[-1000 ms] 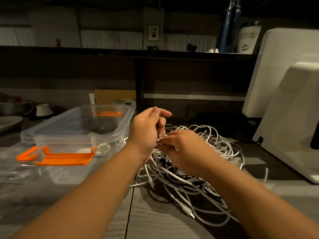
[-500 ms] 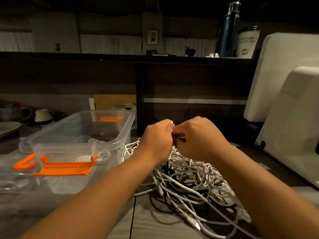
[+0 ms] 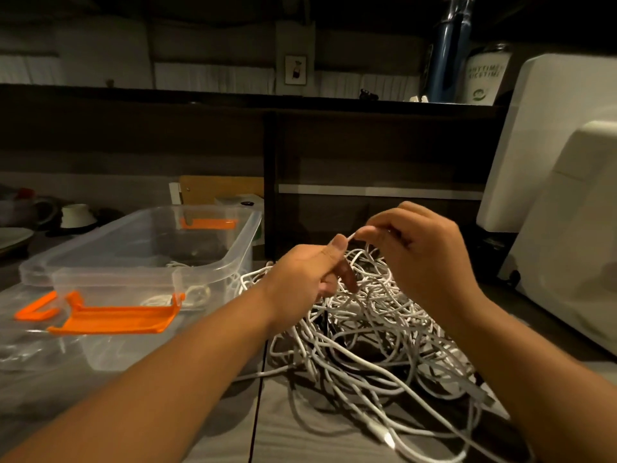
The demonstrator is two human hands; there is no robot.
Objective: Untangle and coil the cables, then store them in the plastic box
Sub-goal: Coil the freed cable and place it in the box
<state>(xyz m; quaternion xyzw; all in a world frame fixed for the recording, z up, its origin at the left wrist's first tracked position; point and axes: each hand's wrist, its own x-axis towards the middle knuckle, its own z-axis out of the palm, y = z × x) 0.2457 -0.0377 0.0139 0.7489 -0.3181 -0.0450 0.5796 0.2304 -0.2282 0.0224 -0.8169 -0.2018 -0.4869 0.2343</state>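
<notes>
A big tangle of white cables [image 3: 374, 332] with some dark ones lies on the grey table in front of me. Above its far side my left hand [image 3: 310, 279] and my right hand [image 3: 420, 255] both pinch one white cable strand, a short stretch of it running between their fingertips. The clear plastic box [image 3: 213, 259] with orange latches stands open to the left of the pile. A coiled white cable [image 3: 180, 295] lies inside it.
The box's clear lid [image 3: 30, 329] with an orange clip lies flat at the left. A large white appliance [image 3: 564, 208] stands close on the right. A dark shelf unit [image 3: 367, 145] rises behind the pile. Cups and a plate [image 3: 13, 235] sit at far left.
My hands, pressed together half a second ago, have drawn apart with a white strand stretched between them. The right hand moved right and up; the left dropped slightly.
</notes>
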